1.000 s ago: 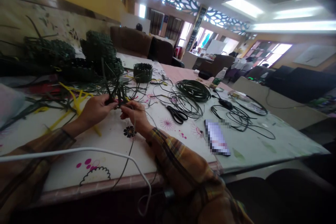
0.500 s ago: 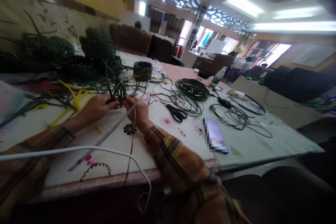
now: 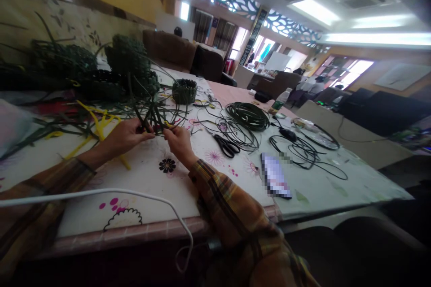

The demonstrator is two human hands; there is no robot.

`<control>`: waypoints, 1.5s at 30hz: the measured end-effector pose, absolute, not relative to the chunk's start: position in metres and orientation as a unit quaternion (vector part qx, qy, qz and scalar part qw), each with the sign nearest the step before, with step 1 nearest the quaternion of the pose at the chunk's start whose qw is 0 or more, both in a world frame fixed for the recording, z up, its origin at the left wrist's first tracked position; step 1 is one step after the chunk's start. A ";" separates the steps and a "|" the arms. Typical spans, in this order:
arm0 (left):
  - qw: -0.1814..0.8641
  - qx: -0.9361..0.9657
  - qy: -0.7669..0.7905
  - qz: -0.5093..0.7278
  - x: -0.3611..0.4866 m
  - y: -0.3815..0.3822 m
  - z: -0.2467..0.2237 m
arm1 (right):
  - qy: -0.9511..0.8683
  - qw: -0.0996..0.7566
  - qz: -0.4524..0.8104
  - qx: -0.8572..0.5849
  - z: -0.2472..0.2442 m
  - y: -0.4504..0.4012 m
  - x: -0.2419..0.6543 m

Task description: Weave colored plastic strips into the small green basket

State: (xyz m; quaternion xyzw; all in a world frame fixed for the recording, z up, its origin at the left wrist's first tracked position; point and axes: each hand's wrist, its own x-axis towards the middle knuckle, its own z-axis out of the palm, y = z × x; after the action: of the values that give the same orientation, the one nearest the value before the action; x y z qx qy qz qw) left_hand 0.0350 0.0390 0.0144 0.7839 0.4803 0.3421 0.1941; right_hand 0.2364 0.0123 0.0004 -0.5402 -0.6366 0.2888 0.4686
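Note:
A small bundle of dark green strips (image 3: 155,115) stands up between my hands over the floral tablecloth. My left hand (image 3: 129,136) pinches the strips at their left side. At their right side my right hand (image 3: 178,141) is closed on strips, with a short yellow piece just above its fingertips. Bits of red show low between the hands. Yellow strips (image 3: 101,125) lie behind my left wrist. A small round woven green basket (image 3: 184,91) stands behind my hands.
Black scissors (image 3: 227,145), a coil of green strip (image 3: 247,115), black cables (image 3: 299,148) and a blurred-out phone (image 3: 276,175) lie to the right. Larger woven pieces (image 3: 128,58) are piled back left. A white cable (image 3: 134,193) crosses the front. A bottle (image 3: 282,98) stands farther back.
The long strip that hung from my right hand across the table front no longer shows there. Long strips now arch above and behind my hands. My right hand has moved slightly right.

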 end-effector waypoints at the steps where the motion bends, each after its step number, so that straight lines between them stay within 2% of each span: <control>1: 0.190 0.784 0.478 0.347 0.036 0.039 0.014 | -0.624 0.476 0.312 -0.535 -0.001 0.012 0.236; 8: 0.140 0.774 0.501 0.362 0.040 0.035 0.012 | -0.579 0.464 0.448 -0.500 -0.003 0.009 0.238; 12: 0.121 0.756 0.533 0.359 0.038 0.033 0.013 | -0.619 0.438 0.469 -0.453 -0.004 0.010 0.243; 15: 0.112 0.750 0.550 0.350 0.040 0.031 0.014 | -0.665 0.409 0.437 -0.446 -0.005 0.010 0.244; 20: 0.084 0.732 0.578 0.351 0.052 0.024 0.017 | -0.739 0.426 0.200 -0.482 -0.007 0.001 0.228; 24: 0.078 0.717 0.588 0.366 0.048 0.023 0.019 | -0.724 0.415 0.124 -0.537 -0.010 0.002 0.227; 30: 0.095 0.652 0.634 0.405 0.028 0.032 0.024 | -0.634 0.386 0.125 -0.658 0.001 0.030 0.272; 33: 0.087 0.657 0.629 0.406 0.028 0.032 0.023 | -0.613 0.393 0.125 -0.673 0.012 0.028 0.282; 37: 0.077 0.675 0.613 0.404 0.036 0.026 0.019 | -0.688 0.435 0.105 -0.571 0.019 0.004 0.259; 40: 0.073 0.683 0.604 0.405 0.043 0.020 0.015 | -0.759 0.417 0.148 -0.478 0.013 -0.009 0.237; 45: 0.075 0.699 0.578 0.414 0.054 0.011 0.009 | -0.741 0.425 0.229 -0.467 0.001 -0.006 0.225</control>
State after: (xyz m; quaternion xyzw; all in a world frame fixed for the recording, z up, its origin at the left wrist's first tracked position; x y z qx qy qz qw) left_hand 0.0543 0.0108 0.0091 0.6991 0.5779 0.4142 0.0749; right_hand 0.2250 -0.0060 0.0011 -0.4669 -0.7410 0.2293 0.4246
